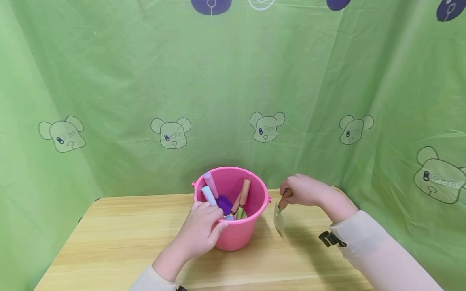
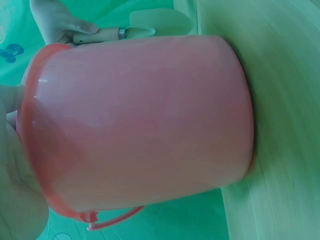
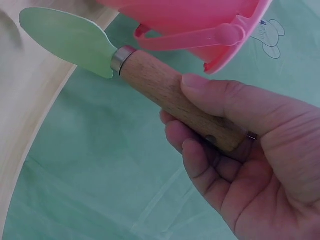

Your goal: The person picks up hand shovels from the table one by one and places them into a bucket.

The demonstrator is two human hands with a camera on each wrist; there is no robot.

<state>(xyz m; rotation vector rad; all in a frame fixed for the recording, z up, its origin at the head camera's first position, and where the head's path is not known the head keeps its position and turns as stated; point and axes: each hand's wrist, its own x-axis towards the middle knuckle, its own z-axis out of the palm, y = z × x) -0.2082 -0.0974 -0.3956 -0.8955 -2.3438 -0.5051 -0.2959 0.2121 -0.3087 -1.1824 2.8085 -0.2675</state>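
A pink bucket (image 1: 236, 236) stands upright on the wooden table. My left hand (image 1: 198, 228) grips its near-left rim, fingers over the edge and thumb on the outside wall. To the right of the bucket, my right hand (image 1: 306, 190) holds a garden trowel (image 3: 160, 85) by its wooden handle. The trowel's pale green blade (image 1: 279, 220) points down, apart from the bucket and close above the table. Inside the bucket are a lilac handle (image 1: 210, 184), a light blue handle (image 1: 208, 195), a dark purple piece (image 1: 224, 205) and wooden-handled tools (image 1: 245, 192); their lower ends are partly hidden.
The light wood table (image 1: 138, 238) has its back edge near a green curtain (image 1: 218, 81) printed with bear heads. The curtain also hangs on both sides. A pink bucket handle (image 3: 190, 42) hangs down along the bucket's side.
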